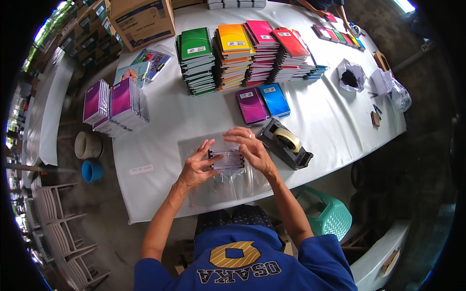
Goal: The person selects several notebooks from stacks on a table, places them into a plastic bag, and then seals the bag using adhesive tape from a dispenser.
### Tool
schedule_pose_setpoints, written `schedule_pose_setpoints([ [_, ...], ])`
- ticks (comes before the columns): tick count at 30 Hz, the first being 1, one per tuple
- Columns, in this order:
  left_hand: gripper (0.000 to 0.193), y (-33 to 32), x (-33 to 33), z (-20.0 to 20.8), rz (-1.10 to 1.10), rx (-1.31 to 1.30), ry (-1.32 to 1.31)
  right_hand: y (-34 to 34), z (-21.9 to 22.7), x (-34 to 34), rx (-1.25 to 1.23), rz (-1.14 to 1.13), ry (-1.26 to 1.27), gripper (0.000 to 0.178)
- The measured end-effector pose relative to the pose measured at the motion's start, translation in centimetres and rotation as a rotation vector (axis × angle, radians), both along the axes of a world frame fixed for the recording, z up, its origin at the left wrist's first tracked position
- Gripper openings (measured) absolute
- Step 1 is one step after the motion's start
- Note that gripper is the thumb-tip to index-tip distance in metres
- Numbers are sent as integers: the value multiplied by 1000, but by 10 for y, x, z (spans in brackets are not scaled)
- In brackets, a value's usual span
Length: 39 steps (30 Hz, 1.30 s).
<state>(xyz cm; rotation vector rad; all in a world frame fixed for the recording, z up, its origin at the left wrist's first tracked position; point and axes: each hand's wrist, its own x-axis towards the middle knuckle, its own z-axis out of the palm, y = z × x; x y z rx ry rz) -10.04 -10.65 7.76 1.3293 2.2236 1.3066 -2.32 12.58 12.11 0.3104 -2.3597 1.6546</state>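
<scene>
A small stack of spiral notebooks point(229, 160) stands edge-up near the table's front edge, with clear plastic wrap point(228, 178) around and beneath it. My left hand point(196, 167) grips the stack from its left side, thumb and fingers set against it. Above the stack's right end, my right hand point(257, 151) has its fingers stretched apart and slightly blurred; its thumb is close to the notebooks. Whether it touches the film cannot be made out. Just right of that hand sits a black tape dispenser point(302, 159) with a yellowish roll.
Purple and blue notebooks point(252, 104) lie beyond my hands, before tall green, yellow, pink and red piles point(198, 68). Wrapped purple packs point(128, 104) stand left. A plastic bag point(353, 75) is at right, a green stool point(332, 213) below. Another person's hands point(320, 13) work far right.
</scene>
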Motion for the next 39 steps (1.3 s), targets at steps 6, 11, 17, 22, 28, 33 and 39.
schedule_pose_setpoints([
  [6, 61, -3, 5, -4, 50, 53, -60, 18, -11, 40, -195, -92, -124, 36],
  [11, 59, 1, 5, -4, 63, 88, 30, -16, -42, 54, -8, -109, -33, 46],
  [17, 46, 4, 5, 16, 84, -65, 174, -36, -42, 48, -32, -264, -17, 32],
  [22, 31, 9, -2, 32, 56, -128, 297, -33, -23, 37, 71, -312, -82, 17],
  [28, 38, 17, -26, 34, -45, -32, 270, -24, -18, 24, 225, -298, -109, 17],
  [33, 54, 31, -26, 34, -2, 104, -67, -20, -14, 14, 51, -297, -166, 20],
  [39, 57, 31, -53, 21, -187, -75, -901, -14, -6, 2, -325, -158, -493, 24],
])
